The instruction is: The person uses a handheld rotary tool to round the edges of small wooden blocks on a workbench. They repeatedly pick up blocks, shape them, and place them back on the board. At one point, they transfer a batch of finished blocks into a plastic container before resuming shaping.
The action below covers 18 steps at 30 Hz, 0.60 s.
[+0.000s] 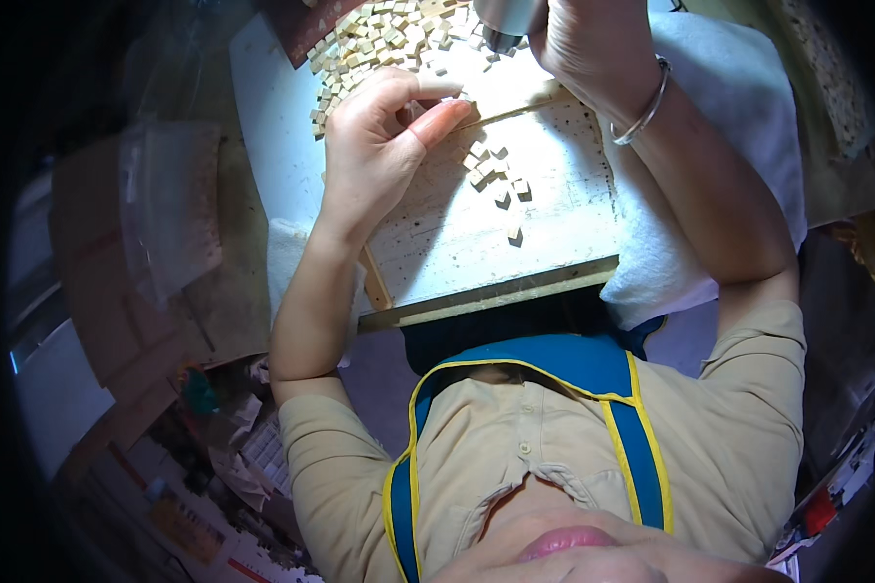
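Strong light falls across a scuffed white bench point(569, 194) with a wooden front edge in an otherwise dim room, a thick white towel point(729, 87) draped along its right side, a smaller white cloth point(292, 257) at its left and a flat, dark red panel point(297, 29) at its far left corner. Dozens of small, pale wooden cubes point(399, 39) lie heaped on the far side, just beyond the left hand point(384, 117), while a handful of loose cubes point(486, 167) sits scattered nearer the person, below and to the right of that hand's fingertips. The two hands work apart, the left with thumb and forefinger brought close together near a thin brown strip point(520, 109), though whether a piece is pinched between them is impossible to say. The right hand point(598, 53), a silver bangle point(648, 112) at its wrist, is raised beside a grey metal cylinder with a dark tip point(508, 19); its fingers run out at the upper edge, leaving its grip uncertain, and the right arm bends outward at the elbow, past a blue apron with yellow trim point(544, 355)
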Tool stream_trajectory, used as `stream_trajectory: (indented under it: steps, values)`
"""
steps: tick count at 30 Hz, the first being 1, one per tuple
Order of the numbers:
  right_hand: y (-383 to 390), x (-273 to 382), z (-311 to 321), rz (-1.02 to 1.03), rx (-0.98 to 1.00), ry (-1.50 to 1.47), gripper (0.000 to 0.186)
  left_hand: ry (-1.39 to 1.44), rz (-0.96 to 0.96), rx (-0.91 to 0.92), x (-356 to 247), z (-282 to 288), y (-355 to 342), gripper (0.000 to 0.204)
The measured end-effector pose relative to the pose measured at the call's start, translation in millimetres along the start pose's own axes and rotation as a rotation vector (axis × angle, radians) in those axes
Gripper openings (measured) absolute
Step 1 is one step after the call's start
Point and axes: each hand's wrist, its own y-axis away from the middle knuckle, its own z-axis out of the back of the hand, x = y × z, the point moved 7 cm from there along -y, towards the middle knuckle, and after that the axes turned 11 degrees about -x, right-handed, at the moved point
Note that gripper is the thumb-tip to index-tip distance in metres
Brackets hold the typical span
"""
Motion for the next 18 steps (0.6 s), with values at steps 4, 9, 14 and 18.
stream_trajectory:
  steps: [4, 9, 14, 18]
  values:
    - [0, -10, -1, 0.117, 0.171, -0.182, 0.023, -0.020, -0.016, 0.034, 0, -2, 6, 0.015]
    - [11, -15, -10, 0.135, 0.206, -0.069, 0.022, -0.017, 0.015, 0.063, 1, 4, 9, 0.015]
    - [16, -20, -14, 0.158, 0.230, -0.001, 0.021, -0.029, -0.016, 0.081, 4, 2, 9, 0.018]
    - [18, -24, -16, 0.181, 0.241, 0.031, 0.020, 0.015, 0.019, 0.052, 8, 0, 9, 0.019]
